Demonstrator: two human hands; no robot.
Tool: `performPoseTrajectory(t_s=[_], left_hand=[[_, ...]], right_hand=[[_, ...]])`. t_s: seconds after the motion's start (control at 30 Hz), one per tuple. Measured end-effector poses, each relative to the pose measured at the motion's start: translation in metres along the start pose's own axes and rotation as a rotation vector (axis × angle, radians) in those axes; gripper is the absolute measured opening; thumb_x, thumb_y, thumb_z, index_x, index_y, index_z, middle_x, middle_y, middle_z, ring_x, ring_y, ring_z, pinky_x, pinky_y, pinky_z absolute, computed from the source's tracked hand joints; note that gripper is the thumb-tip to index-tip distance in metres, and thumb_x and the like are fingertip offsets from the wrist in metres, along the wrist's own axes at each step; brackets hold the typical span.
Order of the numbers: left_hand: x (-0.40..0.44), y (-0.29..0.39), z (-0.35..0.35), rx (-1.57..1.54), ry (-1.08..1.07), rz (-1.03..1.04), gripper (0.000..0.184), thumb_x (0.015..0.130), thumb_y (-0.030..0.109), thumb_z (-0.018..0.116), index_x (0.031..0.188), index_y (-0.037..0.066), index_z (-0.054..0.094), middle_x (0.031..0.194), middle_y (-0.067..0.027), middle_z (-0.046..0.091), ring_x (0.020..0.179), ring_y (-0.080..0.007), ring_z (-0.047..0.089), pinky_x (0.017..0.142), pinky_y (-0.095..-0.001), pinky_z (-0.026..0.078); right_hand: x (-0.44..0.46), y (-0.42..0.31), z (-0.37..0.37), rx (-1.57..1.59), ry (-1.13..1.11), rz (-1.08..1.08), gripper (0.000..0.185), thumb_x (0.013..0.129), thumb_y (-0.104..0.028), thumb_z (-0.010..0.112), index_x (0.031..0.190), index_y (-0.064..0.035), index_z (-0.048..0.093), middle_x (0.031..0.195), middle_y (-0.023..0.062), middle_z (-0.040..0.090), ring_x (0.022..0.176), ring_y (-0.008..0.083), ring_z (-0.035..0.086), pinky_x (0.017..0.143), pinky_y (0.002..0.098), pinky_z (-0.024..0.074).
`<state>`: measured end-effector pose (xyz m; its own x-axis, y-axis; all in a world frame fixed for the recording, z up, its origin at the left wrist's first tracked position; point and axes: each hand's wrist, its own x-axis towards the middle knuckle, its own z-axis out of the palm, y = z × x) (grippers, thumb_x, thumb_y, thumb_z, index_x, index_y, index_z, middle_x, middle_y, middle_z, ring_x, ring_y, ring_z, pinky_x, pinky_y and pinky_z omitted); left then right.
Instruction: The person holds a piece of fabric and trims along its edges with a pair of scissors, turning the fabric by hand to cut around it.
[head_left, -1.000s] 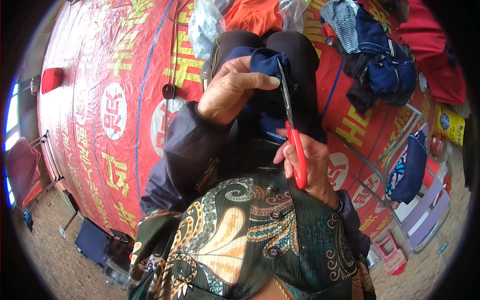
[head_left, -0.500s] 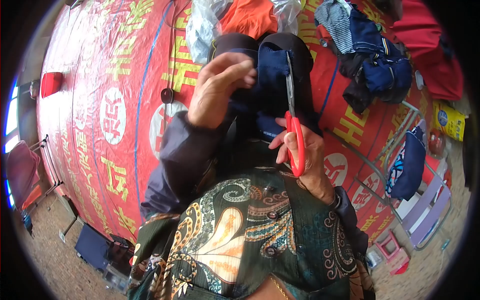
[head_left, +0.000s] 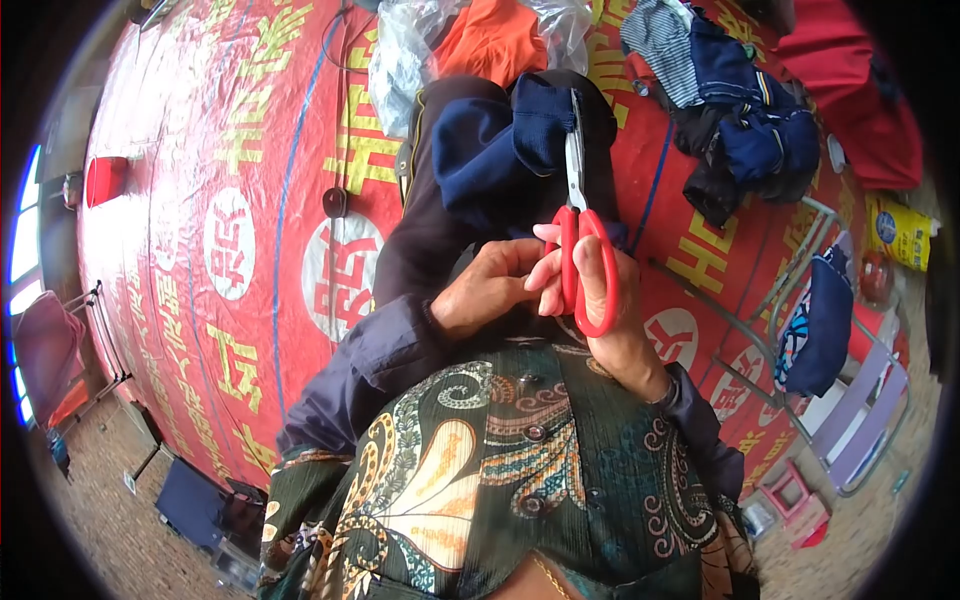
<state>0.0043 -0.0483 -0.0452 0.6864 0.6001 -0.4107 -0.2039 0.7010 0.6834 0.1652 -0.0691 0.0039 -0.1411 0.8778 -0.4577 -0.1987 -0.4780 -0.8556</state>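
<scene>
Red sheeting underlies everything. Navy cloth lies crosswise on the knees, beyond both hands, left nearer. Right hand grips scissors, blades along the cloth's right edge; left hand half-curled, hold indeterminable.

This looks like a room in a home, or a small place to fix clothes; I can't tell which. A big shiny red sheet with yellow writing is spread out wide. Past its edge is a floor that looks like little bricks. A heap of clothes lies on the sheet. There is a folding chair, a little pink stool and a red tub. Blue cloth and red scissors are at the person's lap. Light comes in at the left, maybe from a window.
</scene>
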Motion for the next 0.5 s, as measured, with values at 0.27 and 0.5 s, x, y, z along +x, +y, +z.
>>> performPoseTrajectory(t_s=[0.27,0.5], left_hand=[[0.010,-0.007,-0.011,0.145,0.142,0.136,0.020,0.094,0.004,0.057,0.111,-0.002,0.064,0.094,-0.0016,0.068,0.086,-0.0056,0.059,0.076,-0.0235,0.051],[0.004,0.004,-0.027,0.533,0.128,0.246,0.019,0.086,-0.002,0.060,0.104,-0.002,0.064,0.088,-0.0036,0.067,0.082,-0.0083,0.060,0.072,-0.0252,0.051]], right_hand=[[0.002,0.018,-0.003,0.151,-0.138,-0.043,0.067,0.099,-0.052,0.046,0.135,0.0044,0.042,0.101,0.0134,0.064,0.086,0.0194,0.066,0.079,0.0280,0.0489],[0.005,0.018,-0.008,0.132,-0.132,0.002,0.075,0.095,-0.057,0.050,0.135,0.0051,0.042,0.099,0.0156,0.065,0.082,0.0215,0.068,0.073,0.0270,0.0503]])
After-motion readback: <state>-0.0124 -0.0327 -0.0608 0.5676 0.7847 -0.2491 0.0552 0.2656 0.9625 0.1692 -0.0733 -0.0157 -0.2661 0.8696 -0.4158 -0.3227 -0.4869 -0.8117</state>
